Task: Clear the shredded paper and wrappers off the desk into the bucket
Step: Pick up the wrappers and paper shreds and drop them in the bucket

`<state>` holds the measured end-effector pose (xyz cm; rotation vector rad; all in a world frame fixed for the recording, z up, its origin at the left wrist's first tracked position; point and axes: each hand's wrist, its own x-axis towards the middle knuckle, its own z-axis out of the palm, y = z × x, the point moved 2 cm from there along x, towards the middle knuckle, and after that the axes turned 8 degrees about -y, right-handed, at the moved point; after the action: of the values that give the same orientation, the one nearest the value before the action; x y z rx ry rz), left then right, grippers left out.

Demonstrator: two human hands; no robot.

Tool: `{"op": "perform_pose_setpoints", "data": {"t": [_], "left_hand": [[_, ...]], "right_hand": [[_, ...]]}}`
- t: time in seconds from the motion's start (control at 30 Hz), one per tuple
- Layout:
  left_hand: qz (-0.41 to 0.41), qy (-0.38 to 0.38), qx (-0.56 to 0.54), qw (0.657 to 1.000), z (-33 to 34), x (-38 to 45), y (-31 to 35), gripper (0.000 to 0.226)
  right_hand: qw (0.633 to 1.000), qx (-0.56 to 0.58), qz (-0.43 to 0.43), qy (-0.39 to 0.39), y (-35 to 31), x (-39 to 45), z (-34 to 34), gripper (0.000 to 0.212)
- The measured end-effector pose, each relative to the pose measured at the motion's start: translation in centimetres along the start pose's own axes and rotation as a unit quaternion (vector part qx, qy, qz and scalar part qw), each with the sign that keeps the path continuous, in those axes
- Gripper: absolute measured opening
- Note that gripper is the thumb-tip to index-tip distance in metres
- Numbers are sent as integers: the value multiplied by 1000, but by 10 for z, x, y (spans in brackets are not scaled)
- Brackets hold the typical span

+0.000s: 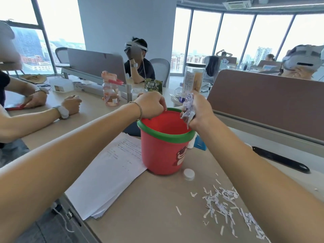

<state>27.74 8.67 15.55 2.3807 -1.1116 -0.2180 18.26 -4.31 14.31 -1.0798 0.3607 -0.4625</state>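
Observation:
A red bucket with a green rim and a bear picture stands upright on the desk in front of me. My left hand grips the bucket's far-left rim. My right hand is shut on a wad of shredded paper, held over the bucket's right rim. More shredded paper lies scattered on the desk to the bucket's lower right, partly hidden under my right forearm. The bucket's bottom is not visible.
A stack of printed sheets lies left of the bucket, a small white cap at its base. A black flat object lies to the right, below a brown divider. A pink bottle, a jar and seated people occupy the far side.

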Motion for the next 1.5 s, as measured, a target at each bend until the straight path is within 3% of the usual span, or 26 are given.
{"op": "perform_pose_setpoints", "data": {"t": [0.1, 0.23, 0.3, 0.37, 0.47, 0.53, 0.8, 0.93, 1.07, 1.27, 1.4, 1.5], "left_hand": [[20, 43, -2, 999, -10, -8, -4, 35], [21, 48, -2, 999, -16, -16, -10, 33], [18, 42, -6, 999, -16, -18, -13, 27], [17, 37, -7, 999, -14, -18, -15, 24], [10, 35, -6, 999, -12, -19, -14, 26], [9, 35, 0, 999, -11, -19, -12, 27], [4, 47, 42, 998, -7, -25, -4, 26], [30, 74, 74, 994, -5, -33, 14, 27], [86, 117, 85, 986, 7, -45, 47, 25], [194, 157, 94, 964, 48, -69, 91, 23], [267, 128, 126, 947, 93, -84, 105, 22], [235, 54, 196, 951, 138, -85, 96, 24]], "right_hand": [[998, -60, 21, -13, 11, 7, 14, 14], [979, -199, 0, -47, 20, 13, 22, 15], [946, -313, -43, -70, 22, 15, 22, 19], [891, -438, -85, -82, 22, 15, 21, 18], [814, -566, -84, -94, 22, 18, 19, 18], [780, -613, -74, -103, 18, 20, 18, 26], [698, -678, -86, -213, 6, -1, 15, 20], [688, -676, -169, -203, -12, -27, 5, 22], [702, -655, -235, -154, -34, -61, -24, 21], [712, -653, -242, -85, -41, -103, -79, 21], [718, -656, -220, -70, -34, -116, -114, 21], [732, -647, -203, -60, -23, -115, -138, 23]]}}
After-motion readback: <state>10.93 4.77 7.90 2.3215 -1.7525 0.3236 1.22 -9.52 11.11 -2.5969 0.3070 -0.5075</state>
